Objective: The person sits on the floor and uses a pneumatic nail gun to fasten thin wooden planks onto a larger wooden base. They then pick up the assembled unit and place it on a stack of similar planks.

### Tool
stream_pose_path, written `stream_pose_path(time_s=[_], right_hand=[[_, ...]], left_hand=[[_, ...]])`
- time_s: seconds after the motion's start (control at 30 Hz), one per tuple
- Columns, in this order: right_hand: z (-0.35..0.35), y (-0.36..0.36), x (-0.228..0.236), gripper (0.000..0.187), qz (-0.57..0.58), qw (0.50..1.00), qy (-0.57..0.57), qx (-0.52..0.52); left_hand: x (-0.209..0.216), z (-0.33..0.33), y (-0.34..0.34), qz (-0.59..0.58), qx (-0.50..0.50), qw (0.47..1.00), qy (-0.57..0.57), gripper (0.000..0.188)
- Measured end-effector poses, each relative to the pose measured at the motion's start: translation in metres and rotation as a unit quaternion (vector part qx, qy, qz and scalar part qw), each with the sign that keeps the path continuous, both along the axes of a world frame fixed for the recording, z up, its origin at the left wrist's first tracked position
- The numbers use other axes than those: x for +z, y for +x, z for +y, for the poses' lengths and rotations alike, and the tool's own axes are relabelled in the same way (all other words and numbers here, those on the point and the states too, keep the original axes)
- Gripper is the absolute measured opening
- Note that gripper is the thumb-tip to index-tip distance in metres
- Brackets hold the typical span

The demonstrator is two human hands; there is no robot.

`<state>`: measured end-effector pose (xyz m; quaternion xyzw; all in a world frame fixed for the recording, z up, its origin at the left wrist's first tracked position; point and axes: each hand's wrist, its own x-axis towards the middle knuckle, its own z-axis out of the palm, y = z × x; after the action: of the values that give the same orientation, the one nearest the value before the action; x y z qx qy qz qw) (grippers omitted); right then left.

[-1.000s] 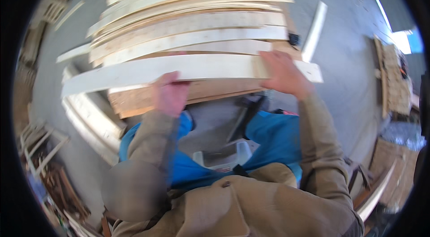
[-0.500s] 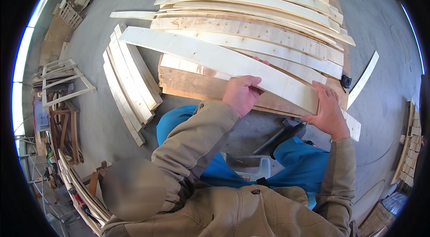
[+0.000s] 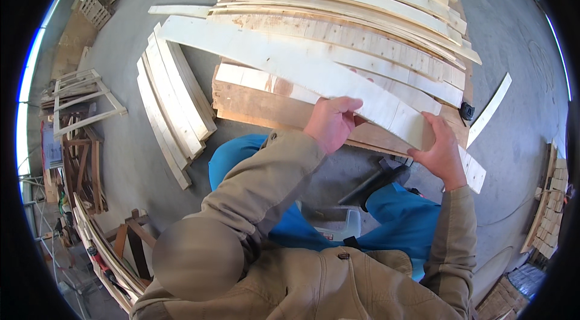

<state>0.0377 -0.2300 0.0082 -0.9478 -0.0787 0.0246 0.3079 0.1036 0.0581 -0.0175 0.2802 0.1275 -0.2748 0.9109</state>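
Grey floor (image 3: 502,36) below; held board (image 3: 290,62) has swung forward at left.

pale wooden frame (image 3: 90,123), left | 1 clear plastic bin (image 3: 352,221), lower middle | grey floor (image 3: 507,30)

Worn on the person's head, the fisheye camera looks steeply down past the tan jacket (image 3: 296,287) and forward over the blue trousers (image 3: 402,217). It sees the left hand (image 3: 332,123) and right hand (image 3: 441,152) at close range near mid-view, pale wooden planks (image 3: 350,36) beyond them, and concrete floor (image 3: 504,36) curving toward the rim.
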Motion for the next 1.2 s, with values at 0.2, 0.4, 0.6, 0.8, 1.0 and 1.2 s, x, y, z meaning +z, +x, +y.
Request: stream_pose_path(time_s=[0.2, 0.4, 0.6, 0.8, 1.0, 1.2], right_hand=[[-0.011, -0.001, -0.019, 0.081, -0.012, 0.997, -0.061, -0.036], [-0.025, -0.004, -0.056, 0.074, -0.052, 0.994, -0.101, 0.005], [-0.013, -0.001, -0.094, 0.067, -0.127, 0.986, -0.083, 0.07], [0.007, 0.0, -0.155, 0.059, -0.056, 0.988, -0.095, 0.107], [0.014, -0.01, -0.204, 0.064, 0.034, 0.988, -0.14, 0.055], [0.024, -0.019, -0.219, 0.075, 0.06, 0.988, -0.142, 0.019]], left_hand=[[-0.011, -0.023, -0.027, 0.039, -0.236, 0.958, 0.159, 0.057], [0.006, -0.032, -0.057, -0.205, -0.406, 0.868, 0.201, 0.073], [0.012, -0.031, -0.053, -0.287, -0.382, 0.829, 0.291, 0.066], [0.012, -0.032, -0.057, -0.343, -0.365, 0.8, 0.33, 0.06], [0.014, -0.03, -0.062, -0.44, -0.343, 0.731, 0.393, 0.056], [0.011, -0.029, -0.062, -0.509, -0.4, 0.616, 0.448, 0.056]])
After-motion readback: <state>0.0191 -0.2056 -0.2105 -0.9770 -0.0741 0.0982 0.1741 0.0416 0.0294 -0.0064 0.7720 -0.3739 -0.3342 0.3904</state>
